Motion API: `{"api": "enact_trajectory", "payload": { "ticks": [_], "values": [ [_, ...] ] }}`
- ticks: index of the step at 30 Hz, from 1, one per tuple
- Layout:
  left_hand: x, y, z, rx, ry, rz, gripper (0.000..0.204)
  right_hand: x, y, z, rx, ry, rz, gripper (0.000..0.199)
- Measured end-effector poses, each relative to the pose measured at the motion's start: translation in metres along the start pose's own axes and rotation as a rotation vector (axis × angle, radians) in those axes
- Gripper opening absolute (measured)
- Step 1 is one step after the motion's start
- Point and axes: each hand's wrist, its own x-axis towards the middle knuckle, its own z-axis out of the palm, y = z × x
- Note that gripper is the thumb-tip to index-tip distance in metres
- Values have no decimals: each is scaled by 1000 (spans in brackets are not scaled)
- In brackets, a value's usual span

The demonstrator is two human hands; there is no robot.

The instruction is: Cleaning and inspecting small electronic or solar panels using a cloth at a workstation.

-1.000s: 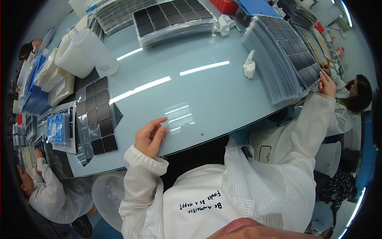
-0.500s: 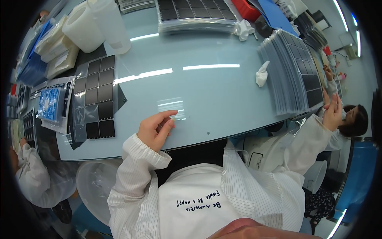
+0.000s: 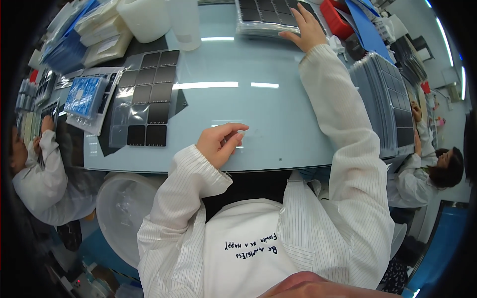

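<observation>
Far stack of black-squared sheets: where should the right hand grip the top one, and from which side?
Probably grip the top sheet by its near edge, from the person's side: it lies flat, with that edge uncovered left of the right hand.

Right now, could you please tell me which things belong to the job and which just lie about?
Likely in the job: far stack of black-squared clear plastic sheets by the right hand; matching stack at right.
Probably lying about: red plastic box; blue rectangular packet.

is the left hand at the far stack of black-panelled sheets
No, the right hand is at that stack; the left hand is near the tabletop's front edge.
</observation>
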Motion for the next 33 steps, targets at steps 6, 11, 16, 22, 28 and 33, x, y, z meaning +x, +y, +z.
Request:
{"api": "enact_trajectory", "payload": {
  "ticks": [6,11,16,22,28,33],
  "values": [
    [-3,-1,-2,31,-7,15,24,-16,-10,25,-79,-69,-48,55],
    [-1,2,-3,-12,-58,-20,24,-46,-6,-14,80,156,-158,22],
    [0,1,-10,-498,13,-156,24,-92,-39,-88,634,329,-498,25],
    [1,-17,-28,-758,-52,-91,40,-152,-66,-125,502,128,-576,26],
    [0,-11,-23,-821,24,-94,43,-172,-63,-123,616,82,-433,33],
    [-6,-18,-24,-842,-33,-146,49,-190,-74,-115,885,33,290,42]
  ]
}}
